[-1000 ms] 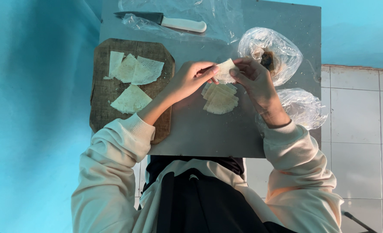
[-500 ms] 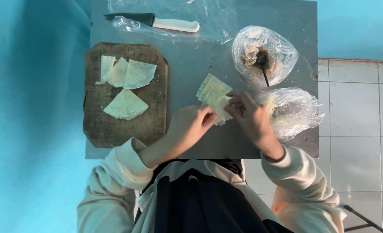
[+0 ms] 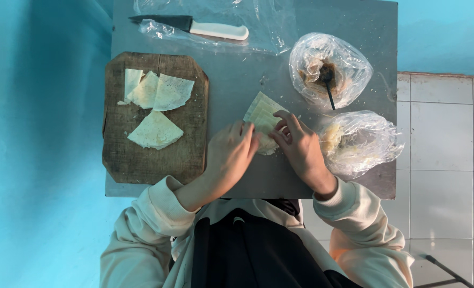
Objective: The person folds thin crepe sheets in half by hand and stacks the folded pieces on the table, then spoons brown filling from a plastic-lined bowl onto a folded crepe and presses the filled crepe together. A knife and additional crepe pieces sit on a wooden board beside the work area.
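Both hands lie palm-down on the grey bench (image 3: 237, 80) — left hand (image 3: 230, 152) and right hand (image 3: 301, 146), fingers curled, each grip pinching the stack of pale wrappers (image 3: 263, 114) between them, beside the wooden board (image 3: 157, 160).

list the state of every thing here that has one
left hand, resting on the wrapper stack, fingers curled
right hand, fingertips pressing the wrapper stack
wrapper stack, flat on the grey table, fanned, partly covered by both hands
wooden cutting board, bearing four cut wrapper pieces
knife, lying flat on clear plastic, untouched
upper bag-lined bowl, open, dark filling, utensil in it
lower bag-lined bowl, open, pale filling
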